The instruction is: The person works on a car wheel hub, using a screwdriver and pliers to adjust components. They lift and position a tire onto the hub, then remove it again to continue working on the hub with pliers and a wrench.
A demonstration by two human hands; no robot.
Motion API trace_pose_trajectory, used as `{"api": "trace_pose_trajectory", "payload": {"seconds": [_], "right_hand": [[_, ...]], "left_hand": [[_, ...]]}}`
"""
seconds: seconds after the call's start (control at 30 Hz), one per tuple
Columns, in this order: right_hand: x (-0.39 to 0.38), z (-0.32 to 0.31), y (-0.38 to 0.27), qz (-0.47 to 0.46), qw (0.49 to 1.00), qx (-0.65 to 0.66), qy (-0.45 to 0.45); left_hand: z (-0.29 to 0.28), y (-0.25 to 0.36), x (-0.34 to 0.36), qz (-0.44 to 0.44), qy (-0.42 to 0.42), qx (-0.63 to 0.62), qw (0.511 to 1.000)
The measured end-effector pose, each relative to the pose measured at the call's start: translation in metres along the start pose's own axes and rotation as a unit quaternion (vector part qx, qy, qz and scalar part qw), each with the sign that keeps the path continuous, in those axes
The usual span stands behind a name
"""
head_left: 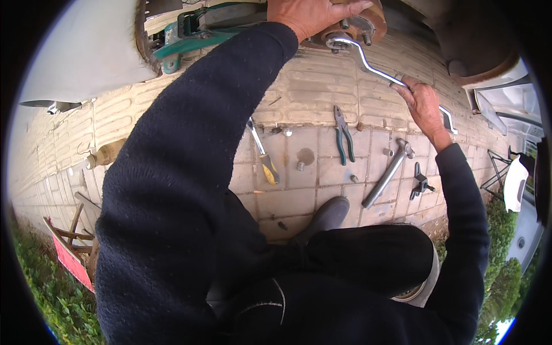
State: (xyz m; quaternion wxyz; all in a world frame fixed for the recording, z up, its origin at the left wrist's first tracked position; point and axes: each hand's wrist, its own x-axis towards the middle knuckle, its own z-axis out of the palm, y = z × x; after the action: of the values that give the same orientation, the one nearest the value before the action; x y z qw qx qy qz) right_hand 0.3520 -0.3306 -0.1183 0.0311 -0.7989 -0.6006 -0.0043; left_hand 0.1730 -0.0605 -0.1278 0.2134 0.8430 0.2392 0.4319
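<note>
My right hand [424, 108] is closed around the shaft of a shiny offset ring wrench [368, 64]. The wrench's ring end sits at the middle of a rusty wheel hub [376, 23] with studs sticking out; its other end passes beyond my hand to the right. At the top edge my left hand [307, 16] lies against the hub, thumb stretched out to the right across it. The other fingers of that hand are mostly cut off by the picture's edge. Pliers with green handles [343, 138] and a hammer [388, 172] lie on the paving below the wrench.
A green floor jack [198, 41] stands under the vehicle at upper left. On the paving are a yellow-handled screwdriver [264, 158], a black clamp-like tool [421, 181], a socket-like metal piece [388, 152] and small fasteners. A bottle [103, 155] and a folding stool [72, 241] are at left.
</note>
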Motion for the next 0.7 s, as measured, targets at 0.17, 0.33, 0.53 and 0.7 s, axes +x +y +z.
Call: {"api": "trace_pose_trajectory", "payload": {"seconds": [0.17, 0.33, 0.53, 0.7], "right_hand": [[0.000, 0.033, 0.022, -0.008, 0.999, 0.040, -0.002], [0.001, 0.021, 0.017, 0.021, 0.995, 0.093, -0.042], [0.001, 0.032, 0.017, 0.040, 0.991, 0.119, -0.038], [0.002, 0.058, 0.013, 0.056, 0.983, 0.169, -0.040]], "left_hand": [[-0.003, 0.011, 0.004, 0.009, -0.044, -0.001, 0.999], [-0.003, 0.012, 0.006, 0.018, -0.042, 0.013, 0.999], [0.001, 0.007, 0.008, 0.018, -0.044, 0.017, 0.999], [0.000, 0.008, 0.009, 0.022, -0.045, 0.023, 0.998]]}}
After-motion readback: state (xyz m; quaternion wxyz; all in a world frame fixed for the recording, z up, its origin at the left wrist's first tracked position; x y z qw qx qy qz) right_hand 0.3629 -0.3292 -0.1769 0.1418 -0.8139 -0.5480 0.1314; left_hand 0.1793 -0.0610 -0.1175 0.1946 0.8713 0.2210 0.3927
